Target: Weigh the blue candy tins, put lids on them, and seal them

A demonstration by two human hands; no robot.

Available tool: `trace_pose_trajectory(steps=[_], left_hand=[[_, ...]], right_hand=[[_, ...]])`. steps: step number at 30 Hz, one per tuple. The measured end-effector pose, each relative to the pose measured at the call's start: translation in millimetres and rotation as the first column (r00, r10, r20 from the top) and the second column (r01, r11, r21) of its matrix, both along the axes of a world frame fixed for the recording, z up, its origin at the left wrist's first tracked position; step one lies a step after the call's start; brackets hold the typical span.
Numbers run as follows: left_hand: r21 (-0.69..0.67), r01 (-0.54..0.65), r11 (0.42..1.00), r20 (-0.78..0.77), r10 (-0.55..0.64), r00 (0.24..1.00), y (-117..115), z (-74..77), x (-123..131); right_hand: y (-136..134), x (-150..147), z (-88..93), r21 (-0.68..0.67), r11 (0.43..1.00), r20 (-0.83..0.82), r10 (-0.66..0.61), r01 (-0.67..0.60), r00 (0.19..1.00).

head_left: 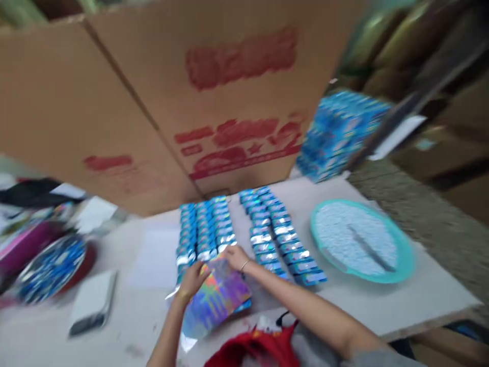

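A shiny holographic sheet or pouch (219, 295) in purple, blue and orange lies tilted near the table's front edge. Its upper left edge is pinched by my left hand (194, 279), and my right hand (234, 258) grips the top edge, fingers closed. Just beyond my hands, overlapping blue foil packets (206, 229) stand in three columns. Two more columns of blue packets (280, 229) run to the right of them. Part of another blue item (243, 306) shows under the shiny piece. Motion blurs the fine detail.
Behind the packets stands a large cardboard box (237, 112). A turquoise basin (405, 260) of white contents with a long dark tool is at the right. Stacked blue packets (340, 132) rise behind. At left are a white device (93, 300) and a bowl (89, 260) of blue-and-white pieces.
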State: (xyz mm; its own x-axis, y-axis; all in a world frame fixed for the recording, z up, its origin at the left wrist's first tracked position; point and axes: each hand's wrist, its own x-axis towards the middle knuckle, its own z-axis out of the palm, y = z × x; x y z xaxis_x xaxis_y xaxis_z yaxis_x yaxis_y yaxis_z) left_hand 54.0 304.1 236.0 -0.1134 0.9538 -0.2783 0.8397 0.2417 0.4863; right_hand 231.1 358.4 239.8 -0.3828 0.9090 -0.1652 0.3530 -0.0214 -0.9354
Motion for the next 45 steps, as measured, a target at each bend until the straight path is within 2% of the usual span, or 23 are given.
trace_pose_trajectory(steps=[1, 3, 4, 6, 10, 17, 20, 23, 26, 28, 30, 32, 34, 36, 38, 42, 45], left_hand=[[-0.007, 0.070, 0.998, -0.009, -0.070, 0.998, -2, -19.4, -7], [0.118, 0.133, 0.984, -0.066, -0.126, 0.990, -3, -50.1, -15], [0.170, 0.150, 0.974, -0.081, -0.138, 0.987, -3, -60.4, -15], [0.220, 0.194, 0.956, -0.121, -0.170, 0.978, -1, -71.9, -8], [0.276, 0.258, 0.926, -0.190, -0.210, 0.959, 3, -76.4, 9], [0.278, 0.309, 0.909, -0.267, -0.236, 0.934, 1, -86.3, 13], [0.309, 0.271, 0.912, -0.249, -0.197, 0.948, -6, -85.1, 16], [0.365, 0.232, 0.901, -0.173, -0.179, 0.969, -26, -71.6, 19], [0.406, 0.147, 0.902, 0.031, -0.175, 0.984, -51, -46.5, 25], [0.401, -0.036, 0.915, 0.248, -0.070, 0.966, -62, -29.9, 29], [0.329, -0.320, 0.888, 0.480, 0.134, 0.867, -63, -19.9, 34], [0.183, -0.567, 0.803, 0.670, 0.320, 0.670, -54, -19.5, 40], [0.025, -0.681, 0.732, 0.787, 0.406, 0.464, -42, -27.4, 49], [-0.097, -0.703, 0.704, 0.841, 0.435, 0.320, -31, -39.8, 61], [-0.184, -0.693, 0.697, 0.852, 0.465, 0.241, -25, -52.5, 73], [-0.308, -0.668, 0.677, 0.816, 0.549, 0.179, -28, -71.1, 89], [-0.382, -0.670, 0.637, 0.793, 0.598, 0.117, -36, -76.9, 90]], right_hand=[[0, -5, -21.6, -0.063, 0.997, -0.013, 0.038, -0.039, 0.999], [-1, -14, -59.4, -0.159, 0.983, -0.036, 0.087, -0.092, 0.996], [-2, -17, -73.8, -0.192, 0.976, -0.049, 0.097, -0.104, 0.994], [-4, -19, -92.5, -0.243, 0.963, -0.079, 0.104, -0.120, 0.991], [-7, -19, -103.7, -0.323, 0.938, -0.126, 0.090, -0.126, 0.988], [-2, -26, -113.8, -0.456, 0.884, -0.156, 0.038, -0.106, 0.987], [0, -31, -115.9, -0.482, 0.870, -0.155, 0.032, -0.104, 0.987], [3, -39, -115.2, -0.483, 0.869, -0.151, 0.039, -0.108, 0.988], [7, -49, -111.4, -0.467, 0.877, -0.140, 0.049, -0.109, 0.989], [9, -50, -107.1, -0.442, 0.892, -0.130, 0.044, -0.098, 0.991], [7, -43, -102.1, -0.383, 0.923, -0.123, -0.015, -0.034, 0.992], [-1, -26, -97.1, -0.334, 0.938, -0.139, -0.147, 0.093, 0.979], [-14, -3, -92.2, -0.378, 0.902, -0.171, -0.290, 0.210, 0.941], [-31, 19, -87.1, -0.485, 0.844, -0.202, -0.364, 0.230, 0.909], [-47, 35, -82.5, -0.538, 0.819, -0.211, -0.362, 0.202, 0.908], [-65, 44, -81.1, -0.530, 0.820, -0.176, -0.359, 0.219, 0.917], [-68, 44, -87.5, -0.587, 0.750, -0.160, -0.477, 0.305, 0.864]])
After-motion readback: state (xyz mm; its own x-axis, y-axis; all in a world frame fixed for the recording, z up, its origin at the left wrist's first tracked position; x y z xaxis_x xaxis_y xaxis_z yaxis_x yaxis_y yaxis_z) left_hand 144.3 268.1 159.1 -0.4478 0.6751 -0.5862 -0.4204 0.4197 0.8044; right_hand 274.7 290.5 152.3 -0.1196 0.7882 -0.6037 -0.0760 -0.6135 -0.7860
